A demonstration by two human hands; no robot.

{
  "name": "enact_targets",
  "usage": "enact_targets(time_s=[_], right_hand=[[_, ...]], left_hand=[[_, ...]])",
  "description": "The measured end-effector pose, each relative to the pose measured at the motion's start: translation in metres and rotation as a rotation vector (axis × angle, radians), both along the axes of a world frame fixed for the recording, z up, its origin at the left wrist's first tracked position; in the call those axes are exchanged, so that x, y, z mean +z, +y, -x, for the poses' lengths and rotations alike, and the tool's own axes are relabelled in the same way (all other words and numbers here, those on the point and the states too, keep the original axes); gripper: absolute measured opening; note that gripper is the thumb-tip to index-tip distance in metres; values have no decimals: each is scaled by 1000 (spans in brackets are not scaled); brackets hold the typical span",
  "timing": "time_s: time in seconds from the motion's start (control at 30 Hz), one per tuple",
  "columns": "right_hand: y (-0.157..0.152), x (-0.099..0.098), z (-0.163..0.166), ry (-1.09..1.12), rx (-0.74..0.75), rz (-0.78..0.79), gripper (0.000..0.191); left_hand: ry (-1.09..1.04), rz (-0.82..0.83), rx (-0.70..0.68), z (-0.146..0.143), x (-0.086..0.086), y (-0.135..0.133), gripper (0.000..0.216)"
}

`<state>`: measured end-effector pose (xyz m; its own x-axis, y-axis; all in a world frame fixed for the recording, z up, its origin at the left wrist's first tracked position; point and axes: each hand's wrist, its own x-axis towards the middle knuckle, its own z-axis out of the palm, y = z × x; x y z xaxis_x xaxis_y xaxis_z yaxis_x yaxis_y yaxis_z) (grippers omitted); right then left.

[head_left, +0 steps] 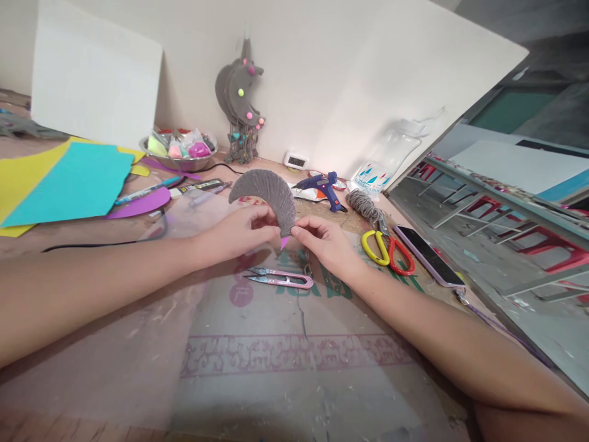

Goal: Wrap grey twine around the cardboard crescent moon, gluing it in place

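1. We hold the crescent (286, 199) above the surface (257, 374), near the middle, its wrapped body arching up and its purple tip (284, 242) pointing down.
2. Our left hand (255, 227) grips it from the inner curve, near the lower end, between thumb and fingers.
3. Our right hand (322, 242) has thumb and forefinger pinched together at the outer edge, by the lower end; we cannot tell whether a strand is caught between them.
4. Just below our hands we see the snips (288, 279) lying flat, blades toward the left.
5. Beyond our right hand we have the glue gun (327, 187), the cord (363, 204), the scissors (391, 255) and the phone (430, 255).
6. Farther back we see the bowl (177, 163), the clock (296, 161) and, against the wall, the moon ornament (232, 95).
7. To our left lies the teal sheet (73, 184), over yellow.
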<state>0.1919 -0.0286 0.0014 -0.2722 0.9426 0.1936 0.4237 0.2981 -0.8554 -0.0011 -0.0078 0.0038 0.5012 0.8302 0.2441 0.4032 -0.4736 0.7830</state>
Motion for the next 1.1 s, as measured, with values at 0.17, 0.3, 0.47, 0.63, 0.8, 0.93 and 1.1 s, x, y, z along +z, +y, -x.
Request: enact_targets(time_s=[0.17,0.3,0.47,0.63,0.8,0.93,1.1], right_hand=[[1,-1,-1,4,-3,0,20],[0,0,0,49,-17,38,22],[-1,2,2,74,-15,71,20],[-2,3,2,71,-16,86,19],[-1,2,1,75,2,101,18],[-1,2,1,88,20,115,16],[-2,3,1,79,15,103,17]], left_hand=[[-12,52,-56,-1,-1,-6,8],[37,23,-79,0,-2,-5,13],[46,11,-73,0,-2,-4,11],[80,-16,-58,1,0,-4,13],[83,-50,-89,2,-5,-2,17],[82,-93,-95,3,-9,0,16],[98,-110,-121,4,-6,-2,14]])
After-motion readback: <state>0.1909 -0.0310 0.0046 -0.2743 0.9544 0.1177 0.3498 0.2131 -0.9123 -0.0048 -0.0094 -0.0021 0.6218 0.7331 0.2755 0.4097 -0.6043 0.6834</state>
